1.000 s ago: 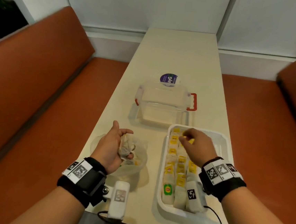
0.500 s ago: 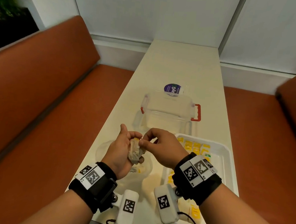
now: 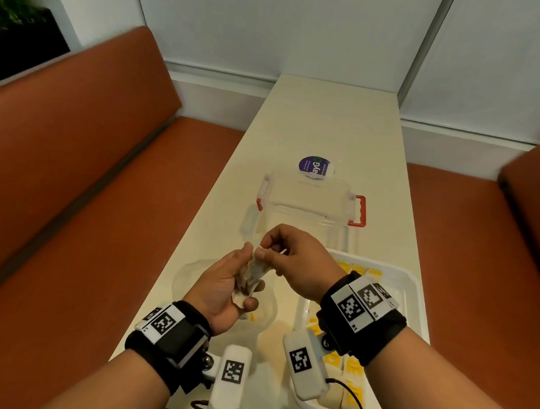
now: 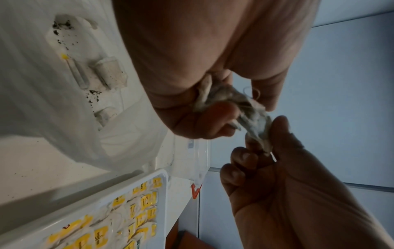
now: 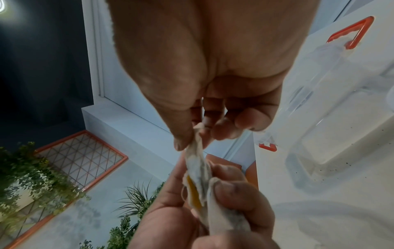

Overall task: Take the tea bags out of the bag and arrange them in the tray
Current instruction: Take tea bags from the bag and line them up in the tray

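My left hand (image 3: 238, 280) grips a small bunch of pale tea bags (image 3: 250, 276) above the clear plastic bag (image 3: 189, 275) on the table. My right hand (image 3: 265, 253) pinches the top end of one tea bag (image 5: 197, 161) from that bunch between thumb and forefinger. A yellow tag (image 5: 194, 193) shows among the held bags. The white tray (image 3: 417, 304) at the right holds several tea bags with yellow tags (image 4: 140, 217) laid in rows. A few tea bags (image 4: 106, 72) lie inside the plastic bag (image 4: 64, 101).
A clear box with red latches (image 3: 311, 205) stands behind the hands, a round purple-labelled item (image 3: 315, 167) beyond it. Loose tea dust (image 4: 93, 96) speckles the bag. Orange benches (image 3: 82, 186) flank the narrow cream table (image 3: 329, 117).
My right hand left the tray and crossed left to the bunch in my left hand, then pinched one tea bag. The left hand lifted slightly above the plastic bag.
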### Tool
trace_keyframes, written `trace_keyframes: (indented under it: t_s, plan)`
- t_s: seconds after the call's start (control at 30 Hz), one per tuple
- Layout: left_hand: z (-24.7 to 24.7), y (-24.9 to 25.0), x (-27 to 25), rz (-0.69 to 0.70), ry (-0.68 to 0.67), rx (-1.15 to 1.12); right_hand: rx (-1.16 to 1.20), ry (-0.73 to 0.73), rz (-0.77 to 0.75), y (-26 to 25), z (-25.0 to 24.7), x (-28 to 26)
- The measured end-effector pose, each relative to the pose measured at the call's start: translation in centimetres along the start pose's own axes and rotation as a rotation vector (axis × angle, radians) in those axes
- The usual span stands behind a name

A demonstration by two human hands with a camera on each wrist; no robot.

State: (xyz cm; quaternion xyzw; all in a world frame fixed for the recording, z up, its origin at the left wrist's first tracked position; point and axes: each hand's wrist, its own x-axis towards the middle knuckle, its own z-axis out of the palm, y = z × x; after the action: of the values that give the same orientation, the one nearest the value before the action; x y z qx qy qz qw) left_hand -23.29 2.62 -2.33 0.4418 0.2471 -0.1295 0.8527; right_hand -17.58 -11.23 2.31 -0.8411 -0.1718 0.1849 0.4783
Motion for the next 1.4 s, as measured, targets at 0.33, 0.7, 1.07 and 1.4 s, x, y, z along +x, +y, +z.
trace_keyframes:
  t_s: [0.33,0.7,1.07,1.4]
  plan:
    - [-0.6,0.4,0.1,0.065,0.139,-0.056,0.352,-0.021,-0.012,-0.4,-1.6,0.3]
    - [-1.3,1.8,-0.2,0.113,0.129,0.054,0.445,0.042,-0.030,-0.5,-4.1,-0.1]
    - [-0.8,0.6,-0.5,-0.017,0.103,-0.156,0.505,0.018,-0.081,-1.7,-4.4,-0.8]
    - [-0.6,0.5,-1.2,0.130,-0.043,0.202,0.343,0.067,-0.131,-1.8,-5.9,-0.8]
